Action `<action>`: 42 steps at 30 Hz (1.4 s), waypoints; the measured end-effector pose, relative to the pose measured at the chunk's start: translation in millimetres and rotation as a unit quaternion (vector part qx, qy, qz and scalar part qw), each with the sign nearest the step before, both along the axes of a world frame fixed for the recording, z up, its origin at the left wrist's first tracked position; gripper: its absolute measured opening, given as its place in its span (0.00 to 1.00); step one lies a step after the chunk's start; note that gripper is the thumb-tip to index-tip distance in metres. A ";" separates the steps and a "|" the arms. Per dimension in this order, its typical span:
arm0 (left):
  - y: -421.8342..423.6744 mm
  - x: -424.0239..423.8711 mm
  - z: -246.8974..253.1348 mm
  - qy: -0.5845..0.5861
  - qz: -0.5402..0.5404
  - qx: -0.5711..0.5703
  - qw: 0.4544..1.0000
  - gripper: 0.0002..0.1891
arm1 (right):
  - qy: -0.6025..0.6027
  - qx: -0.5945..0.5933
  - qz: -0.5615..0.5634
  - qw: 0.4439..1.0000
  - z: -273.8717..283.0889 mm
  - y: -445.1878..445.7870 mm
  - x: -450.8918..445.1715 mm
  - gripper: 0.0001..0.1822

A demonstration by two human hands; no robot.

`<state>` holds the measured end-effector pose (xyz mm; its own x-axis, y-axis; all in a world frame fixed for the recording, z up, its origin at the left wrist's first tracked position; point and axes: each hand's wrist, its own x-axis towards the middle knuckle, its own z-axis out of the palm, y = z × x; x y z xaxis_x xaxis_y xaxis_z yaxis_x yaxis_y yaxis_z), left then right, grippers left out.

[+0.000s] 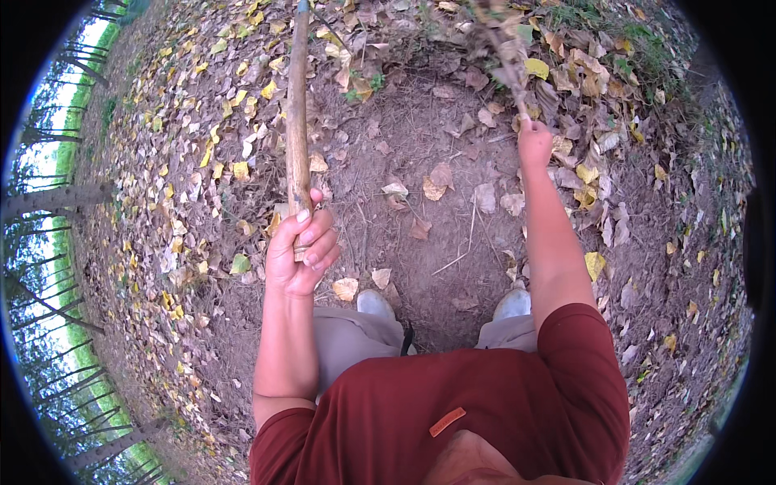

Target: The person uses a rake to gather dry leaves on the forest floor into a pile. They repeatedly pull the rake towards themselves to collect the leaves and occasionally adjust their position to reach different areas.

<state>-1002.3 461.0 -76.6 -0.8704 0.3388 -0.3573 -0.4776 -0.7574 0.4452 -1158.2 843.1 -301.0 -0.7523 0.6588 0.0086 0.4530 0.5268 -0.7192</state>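
Observation:
My left hand is closed around the lower end of a smooth wooden tool handle. The handle stretches away from me to the top of the view, where a blue-grey part shows; whatever lies beyond is cut off. At arm's length, my right hand grips a thin stick, blurred along its far part. Brown and yellow leaves lie around that blurred end, and I cannot tell whether any are attached to it. Bare brown soil with a few dry leaves lies between my hands.
My two light shoes stand apart on the soil. Fallen leaves cover the ground on both sides. Green weeds grow at the upper right. Tree trunks line the left rim, with bright green growth behind them.

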 end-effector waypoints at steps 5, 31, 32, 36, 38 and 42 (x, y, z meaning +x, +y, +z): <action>4.6 -4.3 -4.2 0.001 -0.009 -0.018 1.000 0.13 | 0.146 -0.113 -0.075 0.980 -14.9 70.3 -11.1 0.20; 64.8 -9.0 -6.7 -0.008 -0.098 -0.204 0.974 0.14 | -0.198 0.091 0.329 0.919 51.5 87.1 81.6 0.23; 67.2 -9.0 -6.6 -0.002 -0.100 -0.260 0.960 0.14 | -0.239 0.084 0.377 0.891 47.4 84.3 99.8 0.23; 76.4 -6.1 -17.4 0.006 -0.133 -0.368 0.920 0.13 | -0.322 0.113 0.487 0.804 15.3 91.9 199.7 0.25; 77.1 -3.5 -19.6 -0.011 -0.140 -0.383 0.913 0.12 | -0.316 0.118 0.464 0.819 -23.4 123.2 230.9 0.25; 80.8 -3.6 -27.6 -0.071 -0.140 -0.361 0.919 0.11 | -0.341 0.119 0.251 0.898 -38.3 196.0 246.3 0.24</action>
<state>-1005.9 541.8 -104.2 -0.7123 0.1723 -0.6804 -0.7011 -0.1277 0.7015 -911.9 1039.2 -339.2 -0.8384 0.2747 -0.4708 0.4067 0.8904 -0.2045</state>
